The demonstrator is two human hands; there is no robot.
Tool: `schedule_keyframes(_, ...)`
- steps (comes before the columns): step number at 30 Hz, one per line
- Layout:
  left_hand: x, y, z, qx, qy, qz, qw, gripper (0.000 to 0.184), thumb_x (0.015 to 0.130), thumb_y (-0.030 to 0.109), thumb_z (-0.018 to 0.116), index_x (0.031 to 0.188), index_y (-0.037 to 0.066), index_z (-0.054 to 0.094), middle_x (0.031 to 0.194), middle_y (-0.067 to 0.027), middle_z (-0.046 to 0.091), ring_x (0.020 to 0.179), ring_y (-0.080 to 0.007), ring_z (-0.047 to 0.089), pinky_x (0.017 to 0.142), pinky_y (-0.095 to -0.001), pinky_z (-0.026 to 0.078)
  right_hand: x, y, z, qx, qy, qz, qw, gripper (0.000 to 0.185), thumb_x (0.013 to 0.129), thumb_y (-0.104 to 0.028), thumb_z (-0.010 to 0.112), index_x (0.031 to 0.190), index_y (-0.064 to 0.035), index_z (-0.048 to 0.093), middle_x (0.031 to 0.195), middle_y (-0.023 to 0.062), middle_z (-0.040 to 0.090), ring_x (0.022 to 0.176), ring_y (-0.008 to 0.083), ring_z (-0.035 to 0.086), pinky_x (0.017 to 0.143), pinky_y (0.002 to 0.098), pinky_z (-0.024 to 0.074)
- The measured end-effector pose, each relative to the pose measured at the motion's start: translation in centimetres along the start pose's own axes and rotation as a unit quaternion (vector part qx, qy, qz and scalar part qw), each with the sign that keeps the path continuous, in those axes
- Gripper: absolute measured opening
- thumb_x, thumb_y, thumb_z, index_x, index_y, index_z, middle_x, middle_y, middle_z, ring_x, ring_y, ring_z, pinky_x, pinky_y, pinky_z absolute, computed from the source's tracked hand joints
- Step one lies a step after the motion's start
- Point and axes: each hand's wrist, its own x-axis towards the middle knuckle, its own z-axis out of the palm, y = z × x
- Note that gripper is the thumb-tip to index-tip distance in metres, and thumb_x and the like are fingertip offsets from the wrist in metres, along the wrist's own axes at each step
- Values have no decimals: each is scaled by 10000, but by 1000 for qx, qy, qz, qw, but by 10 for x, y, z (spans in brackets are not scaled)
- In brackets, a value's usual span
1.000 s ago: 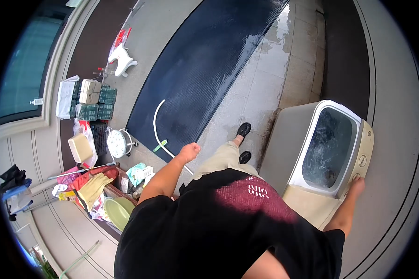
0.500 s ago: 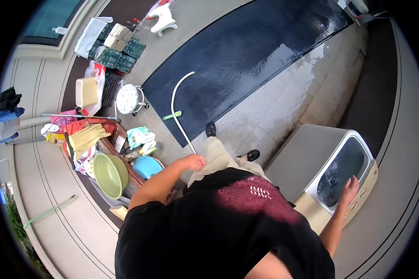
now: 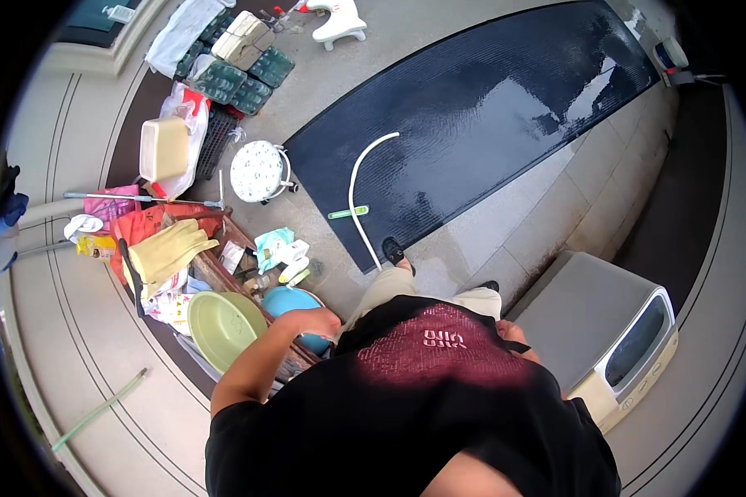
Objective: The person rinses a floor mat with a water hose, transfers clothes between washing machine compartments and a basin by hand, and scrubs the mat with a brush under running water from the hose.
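Note:
My left hand [image 3: 317, 321] hangs with its fingers curled closed beside the hip, in front of the blue basin [image 3: 283, 301]; I see nothing in it. Close to the waist, at the hem of the black shirt [image 3: 406, 398], is my right hand [image 3: 512, 333], its fingers bent together and partly hidden; what they hold cannot be made out. The washing machine [image 3: 584, 306] stands to the right of it, with a dark see-through lid [image 3: 637, 340] and round knobs, and neither hand touches it.
A wet dark mat [image 3: 464, 108] with a white hose [image 3: 354, 178] and green brush [image 3: 347, 213] lies ahead. Left are a round wheeled stool [image 3: 256, 171], a green basin [image 3: 224, 325], a wooden rack [image 3: 239, 291] with cloths and bottles, and wrapped bottle packs [image 3: 218, 79]. A white stool [image 3: 338, 21] stands beyond.
My right hand has left the washing machine's knobs, passed over its lid and come in to the waist. The view has turned, and the machine now appears lower. My left hand stays closed.

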Motion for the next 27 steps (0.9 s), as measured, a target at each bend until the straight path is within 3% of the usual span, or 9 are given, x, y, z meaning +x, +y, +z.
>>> schedule_keyframes(2,-11,-26,-15,-28,14,-19,999,208,713,146,574,862,34,667,840,-179,658,832,-337,632,716,-395,488,34,0,12,-66,77,-53,993,262,821,-208,644,1006,-23,654,805,111,683,783,247,660,743,333,508)
schedule_keyframes(5,36,-81,-15,12,134,203,970,216,710,139,567,882,59,669,889,-163,660,858,-339,631,696,-410,475,59,7,0,243,34,17,969,270,820,-213,654,990,-4,654,795,21,656,736,158,616,702,290,492)
schedule_keyframes(7,33,-77,-47,60,82,155,983,213,713,142,571,881,56,669,894,-170,656,863,-341,630,697,-413,475,59,2,-10,460,-166,78,869,263,804,-175,668,1008,-10,656,826,-22,626,737,121,580,693,263,481)
schedule_keyframes(11,3,-64,-115,51,34,70,996,206,709,146,614,893,65,657,878,-173,645,834,-302,624,692,-394,468,18,-112,-18,309,-26,96,946,306,808,-98,647,1094,10,628,915,43,641,815,133,594,737,263,483)
schedule_keyframes(14,4,-93,-153,2,73,46,996,252,714,141,635,956,69,631,895,-164,641,847,-267,619,718,-375,468,89,-128,-32,417,-195,109,881,370,834,-85,600,1196,-10,586,1009,78,633,833,155,614,834,286,502)
schedule_keyframes(18,-31,-121,-186,-149,197,13,969,331,733,152,665,1040,54,587,933,-135,637,920,-243,613,801,-345,472,134,-255,-102,397,-191,177,880,274,786,-146,631,1032,-28,649,878,46,612,773,128,591,750,296,515)
schedule_keyframes(22,-54,-140,-247,-125,155,18,980,323,738,137,674,1036,46,588,925,-103,641,926,-226,606,820,-336,469,175,-283,-101,218,-336,153,903,143,769,-105,646,885,-24,667,841,45,609,750,120,590,663,294,530)
schedule_keyframes(24,-77,-125,-287,-168,118,-13,979,309,744,129,664,1031,42,589,890,-59,623,873,-184,594,782,-310,470,184,-311,-101,174,-345,166,907,448,756,-398,665,1022,-38,670,878,144,659,813,280,667,764,385,567)
schedule_keyframes(27,-86,-156,-349,-206,91,-25,974,190,766,65,618,954,41,608,820,22,583,768,-99,556,694,-244,442,194,-332,-86,217,-342,188,895,517,763,-456,649,1045,-23,663,890,155,660,824,301,667,773,400,567)
